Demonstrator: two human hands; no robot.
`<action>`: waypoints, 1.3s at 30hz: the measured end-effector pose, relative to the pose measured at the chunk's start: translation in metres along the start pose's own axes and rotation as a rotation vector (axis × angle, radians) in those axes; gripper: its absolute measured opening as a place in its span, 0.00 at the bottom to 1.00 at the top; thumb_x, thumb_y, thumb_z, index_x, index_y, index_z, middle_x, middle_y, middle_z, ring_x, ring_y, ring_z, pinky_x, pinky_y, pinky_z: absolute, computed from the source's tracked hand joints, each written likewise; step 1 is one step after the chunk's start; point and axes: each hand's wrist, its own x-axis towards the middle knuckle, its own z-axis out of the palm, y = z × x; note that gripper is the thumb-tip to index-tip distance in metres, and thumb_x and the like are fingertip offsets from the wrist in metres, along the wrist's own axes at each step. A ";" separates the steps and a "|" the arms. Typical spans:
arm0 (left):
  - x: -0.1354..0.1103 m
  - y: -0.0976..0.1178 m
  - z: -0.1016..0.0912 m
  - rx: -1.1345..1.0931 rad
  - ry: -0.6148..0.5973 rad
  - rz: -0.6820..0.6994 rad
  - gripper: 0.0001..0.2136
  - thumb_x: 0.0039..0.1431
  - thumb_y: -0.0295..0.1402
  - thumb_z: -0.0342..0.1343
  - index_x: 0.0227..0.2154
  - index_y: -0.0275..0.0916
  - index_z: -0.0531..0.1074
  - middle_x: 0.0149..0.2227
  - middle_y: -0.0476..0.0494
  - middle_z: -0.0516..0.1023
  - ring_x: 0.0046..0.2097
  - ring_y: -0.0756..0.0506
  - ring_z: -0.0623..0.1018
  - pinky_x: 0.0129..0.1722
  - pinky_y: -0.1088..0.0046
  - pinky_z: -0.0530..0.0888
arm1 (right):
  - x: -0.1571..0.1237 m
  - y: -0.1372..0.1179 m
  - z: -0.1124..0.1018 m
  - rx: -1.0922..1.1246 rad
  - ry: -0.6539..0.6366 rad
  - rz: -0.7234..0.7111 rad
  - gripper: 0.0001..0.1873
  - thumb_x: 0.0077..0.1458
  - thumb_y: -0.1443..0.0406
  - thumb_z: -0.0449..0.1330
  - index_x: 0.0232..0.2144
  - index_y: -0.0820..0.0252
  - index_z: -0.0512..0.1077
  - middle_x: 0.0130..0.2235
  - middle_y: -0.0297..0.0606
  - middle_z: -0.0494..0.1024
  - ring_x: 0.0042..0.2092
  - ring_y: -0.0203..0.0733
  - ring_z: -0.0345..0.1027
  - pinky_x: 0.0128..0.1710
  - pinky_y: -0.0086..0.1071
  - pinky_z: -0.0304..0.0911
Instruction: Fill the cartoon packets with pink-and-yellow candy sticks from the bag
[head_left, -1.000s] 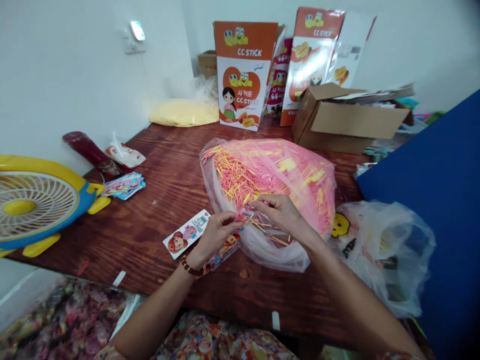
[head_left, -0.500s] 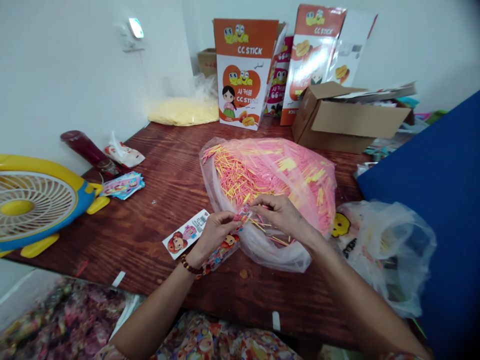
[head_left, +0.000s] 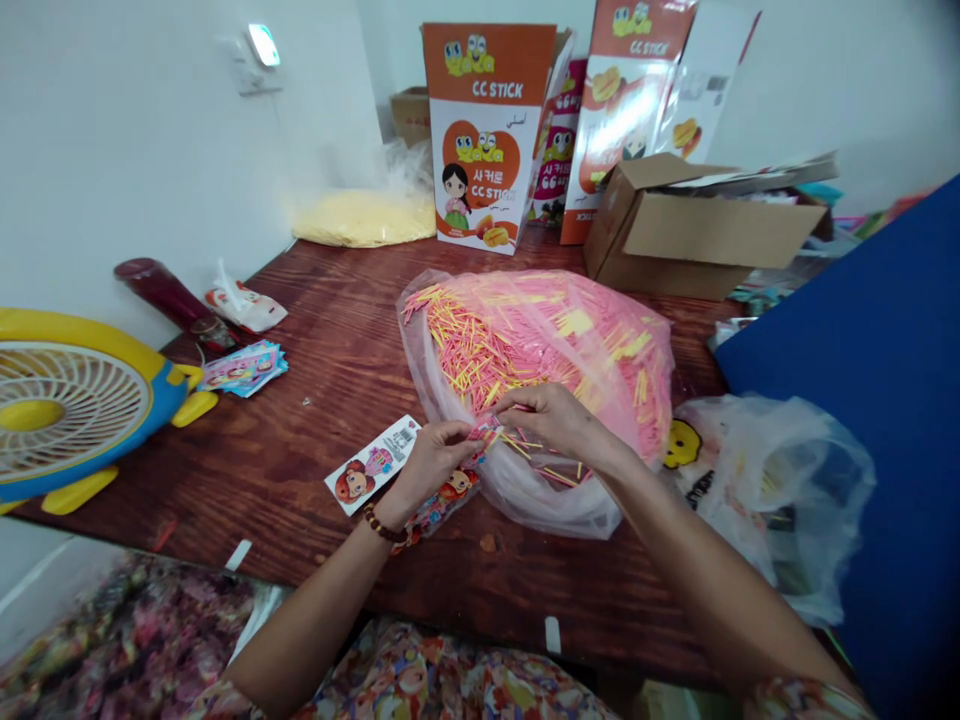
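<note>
My left hand [head_left: 435, 462] is closed on a printed plastic packet [head_left: 459, 485] with a cartoon girl on it, its top end pointing up and right. Close by that end, my right hand [head_left: 551, 415] has its thumb and fingers pinched together; what lies between the fingertips is too small to make out. Behind both hands sits a large clear plastic bag [head_left: 615, 500] full of thin pink and yellow sticks [head_left: 476, 350], its mouth spread towards me. Some loose sticks lie in the bag's near fold, below my right hand. A white card [head_left: 375, 465] with a cartoon girl lies left of my left hand.
A yellow and blue fan [head_left: 82, 400], a dark red bottle [head_left: 161, 295], a tissue pack [head_left: 247, 305] and printed packets [head_left: 244, 368] stand at left. CC Stick boxes [head_left: 480, 130] and an open carton [head_left: 705, 235] line the back. A thin plastic bag [head_left: 795, 490] lies at right.
My right hand has shifted slightly left, staying pinched by the packet's top end. My left hand keeps its hold on the packet. The view has tilted a little.
</note>
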 end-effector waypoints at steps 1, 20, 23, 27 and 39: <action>0.000 0.000 0.000 0.005 -0.008 -0.003 0.09 0.50 0.38 0.64 0.27 0.35 0.80 0.24 0.51 0.76 0.27 0.51 0.69 0.29 0.76 0.64 | 0.001 0.000 0.002 -0.009 0.008 -0.005 0.11 0.56 0.62 0.58 0.33 0.59 0.81 0.28 0.33 0.78 0.30 0.36 0.66 0.29 0.27 0.52; -0.007 0.000 -0.006 -0.260 -0.028 -0.184 0.13 0.41 0.39 0.71 0.26 0.35 0.78 0.23 0.51 0.76 0.25 0.53 0.70 0.28 0.77 0.66 | 0.006 0.004 0.002 0.214 -0.175 0.002 0.25 0.60 0.50 0.55 0.18 0.60 0.65 0.20 0.26 0.55 0.24 0.30 0.47 0.24 0.27 0.44; -0.008 0.001 -0.007 -0.287 -0.046 -0.224 0.13 0.41 0.39 0.71 0.28 0.35 0.81 0.27 0.48 0.80 0.28 0.50 0.74 0.31 0.75 0.69 | 0.000 0.005 0.001 0.225 -0.231 0.002 0.26 0.60 0.49 0.55 0.18 0.60 0.64 0.20 0.26 0.53 0.24 0.30 0.45 0.23 0.27 0.42; -0.010 0.001 -0.008 -0.264 -0.077 -0.243 0.14 0.40 0.39 0.71 0.29 0.36 0.82 0.30 0.45 0.83 0.31 0.47 0.76 0.33 0.73 0.71 | -0.004 0.007 0.008 0.246 -0.253 -0.002 0.23 0.57 0.50 0.58 0.21 0.61 0.72 0.20 0.25 0.57 0.24 0.30 0.47 0.24 0.26 0.43; -0.026 0.002 -0.059 -0.154 -0.104 -0.279 0.15 0.44 0.41 0.70 0.32 0.36 0.81 0.31 0.45 0.82 0.29 0.48 0.77 0.32 0.73 0.72 | 0.011 -0.011 0.047 0.142 0.028 0.008 0.13 0.54 0.59 0.61 0.24 0.61 0.74 0.22 0.27 0.65 0.26 0.31 0.56 0.28 0.27 0.47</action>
